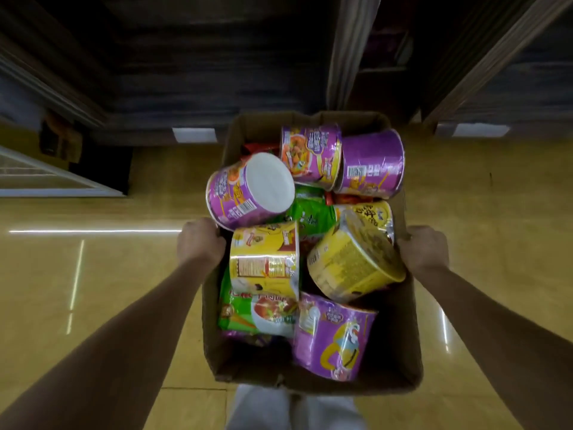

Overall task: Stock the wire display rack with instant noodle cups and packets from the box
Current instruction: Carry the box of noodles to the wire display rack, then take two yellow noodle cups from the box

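Note:
A brown cardboard box (403,346) hangs in front of me above the floor, held by both sides. My left hand (200,240) grips its left wall and my right hand (426,248) grips its right wall. Inside lie several purple noodle cups, one tipped with its white base up (249,190), one at the near right (333,336). Two yellow cups (265,259) (355,259) lie in the middle. Green packets (257,311) and red packets sit under the cups. No wire display rack is clearly visible.
A glossy yellow tiled floor (93,274) spreads below. Dark wooden shelving or cabinets (201,72) stand ahead. A white framed panel (46,178) lies at the far left. My white trousers (263,408) show under the box.

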`<state>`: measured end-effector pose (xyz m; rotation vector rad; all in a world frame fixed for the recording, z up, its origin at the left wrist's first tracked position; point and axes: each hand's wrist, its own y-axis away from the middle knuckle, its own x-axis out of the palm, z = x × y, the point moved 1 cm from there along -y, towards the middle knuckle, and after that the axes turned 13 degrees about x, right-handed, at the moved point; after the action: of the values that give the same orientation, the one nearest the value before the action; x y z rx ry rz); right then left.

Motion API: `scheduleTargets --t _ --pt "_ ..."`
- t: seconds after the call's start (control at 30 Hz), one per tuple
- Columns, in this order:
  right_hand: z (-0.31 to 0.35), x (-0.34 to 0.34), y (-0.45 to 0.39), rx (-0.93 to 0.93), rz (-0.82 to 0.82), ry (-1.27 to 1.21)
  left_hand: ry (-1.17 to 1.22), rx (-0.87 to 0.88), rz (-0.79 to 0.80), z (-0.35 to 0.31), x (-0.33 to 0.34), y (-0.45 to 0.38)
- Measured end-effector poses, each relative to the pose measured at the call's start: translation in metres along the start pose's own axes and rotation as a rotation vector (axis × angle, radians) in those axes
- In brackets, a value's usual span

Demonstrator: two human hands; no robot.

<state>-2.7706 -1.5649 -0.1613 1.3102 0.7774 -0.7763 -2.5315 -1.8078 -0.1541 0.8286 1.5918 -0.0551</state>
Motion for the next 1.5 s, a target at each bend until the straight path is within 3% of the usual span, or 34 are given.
scheduleTargets --t 0.27,0.43,0.63,0.8,1.1,1.3,1.5 --pt "-0.003 0.068 -0.053 0.073 0.019 -0.062 0.003 -0.062 0.011 0.002 0.071 -0.041" --pt "-0.005 0.081 -0.045 0.114 0.089 0.005 -0.045 -0.087 0.125 0.011 0.081 -0.029" --pt "0.007 0.059 -0.015 0.189 0.333 -0.034 0.195 -0.177 0.195 -0.020 0.057 -0.008" --pt "-0.005 0.061 0.010 0.274 0.382 -0.021 0.400 -0.277 0.234 -0.055 0.056 0.018" --pt "-0.001 0.082 0.036 0.596 0.516 -0.546 0.296 -0.262 0.288 -0.083 0.062 0.042" --pt "0.015 0.076 0.053 0.572 0.587 -0.715 0.357 -0.235 0.223 -0.074 0.048 0.057" --pt "0.042 0.043 0.070 0.526 0.554 -0.786 0.693 -0.467 0.187 -0.043 0.021 0.078"
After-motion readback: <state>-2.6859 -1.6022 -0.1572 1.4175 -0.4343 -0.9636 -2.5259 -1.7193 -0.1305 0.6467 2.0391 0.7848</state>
